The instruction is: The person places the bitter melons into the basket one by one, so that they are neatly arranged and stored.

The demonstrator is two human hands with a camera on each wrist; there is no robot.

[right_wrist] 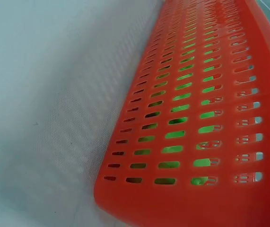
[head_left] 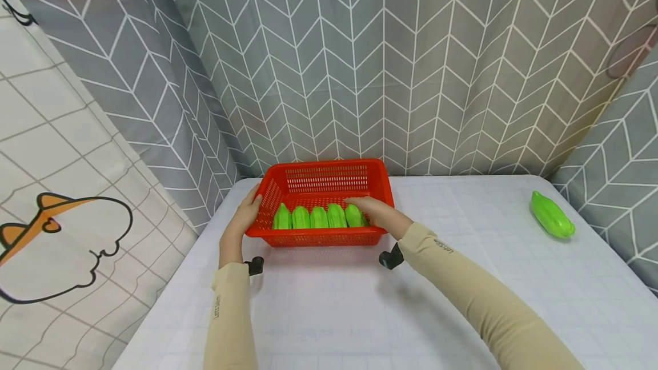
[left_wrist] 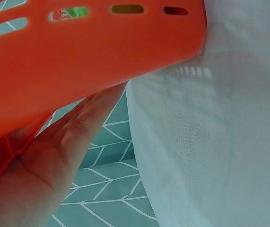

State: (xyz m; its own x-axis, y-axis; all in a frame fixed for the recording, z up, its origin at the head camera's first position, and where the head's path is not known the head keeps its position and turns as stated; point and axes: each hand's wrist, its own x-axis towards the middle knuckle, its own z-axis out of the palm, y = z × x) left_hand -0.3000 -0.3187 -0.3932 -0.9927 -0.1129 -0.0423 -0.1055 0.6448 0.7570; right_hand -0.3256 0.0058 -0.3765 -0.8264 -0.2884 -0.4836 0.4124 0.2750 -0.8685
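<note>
A red slotted plastic basket [head_left: 319, 237] sits on the table, with several ridged light-green gourds [head_left: 319, 217] standing side by side in it. My left hand [head_left: 244, 217] holds the basket's left side; in the left wrist view this hand [left_wrist: 54, 165] has its fingers stretched along the outer wall below the rim. Over the basket's right end reaches my right hand [head_left: 377, 213], its fingers curled over the rightmost gourd [head_left: 355, 216]. The thumb's contact there is mostly hidden. In the right wrist view the basket's slotted wall [right_wrist: 182, 113] shows green through its holes, while the hand is out of sight.
Another green gourd [head_left: 552, 215] lies alone on the far right of the white table [head_left: 462, 244]. A grey patterned curtain [head_left: 334, 73] hangs behind the table, and a light printed curtain [head_left: 61, 187] hangs along the left.
</note>
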